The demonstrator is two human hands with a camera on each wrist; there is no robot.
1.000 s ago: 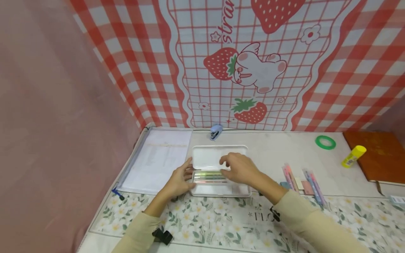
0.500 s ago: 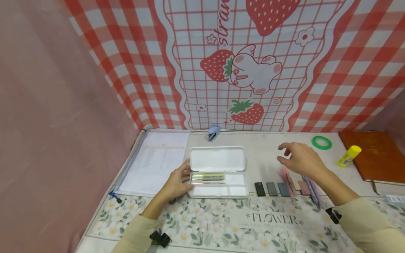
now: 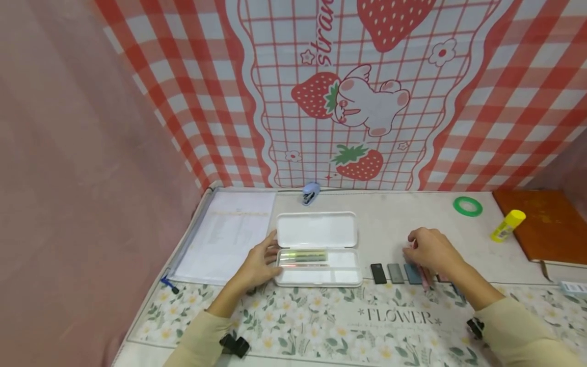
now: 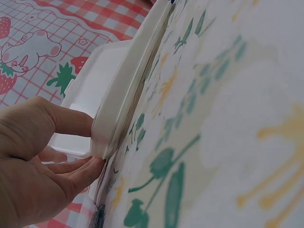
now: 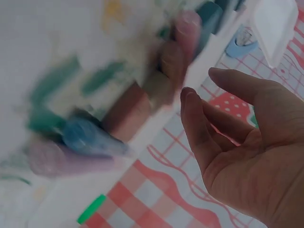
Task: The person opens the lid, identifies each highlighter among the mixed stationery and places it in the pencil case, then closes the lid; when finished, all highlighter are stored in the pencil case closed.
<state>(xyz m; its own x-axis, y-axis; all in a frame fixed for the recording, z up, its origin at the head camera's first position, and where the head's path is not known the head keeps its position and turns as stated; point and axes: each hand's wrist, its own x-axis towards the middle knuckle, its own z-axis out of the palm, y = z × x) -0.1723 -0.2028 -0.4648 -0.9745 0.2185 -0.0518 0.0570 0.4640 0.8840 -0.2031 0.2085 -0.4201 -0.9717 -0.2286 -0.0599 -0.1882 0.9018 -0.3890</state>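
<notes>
A white pencil case [image 3: 316,278] stands unfolded on the table, its lid [image 3: 316,229] tilted back. Yellow-green pens [image 3: 302,255] and a thin reddish one lie in its rear compartment. My left hand [image 3: 257,262] holds the case's left end; in the left wrist view the thumb is on the rim and fingertips are under the edge. My right hand [image 3: 435,250] hovers over the pink pens [image 3: 425,279], thumb and fingers bent and apart with nothing between them. Blue and lilac pens [image 5: 90,135] lie beside a brownish-pink flat block [image 5: 127,111], largely hidden in the head view.
Black, grey and blue flat blocks [image 3: 396,273] line up right of the case. Behind stand a blue stapler [image 3: 310,193], a green tape roll [image 3: 468,206] and a yellow glue stick [image 3: 508,226] beside a brown notebook [image 3: 545,224]. Papers [image 3: 224,234] lie left.
My right hand has moved from the pencil case rightward to above the pink pens, then lowered toward them. The left hand has stayed at the case's left end.
</notes>
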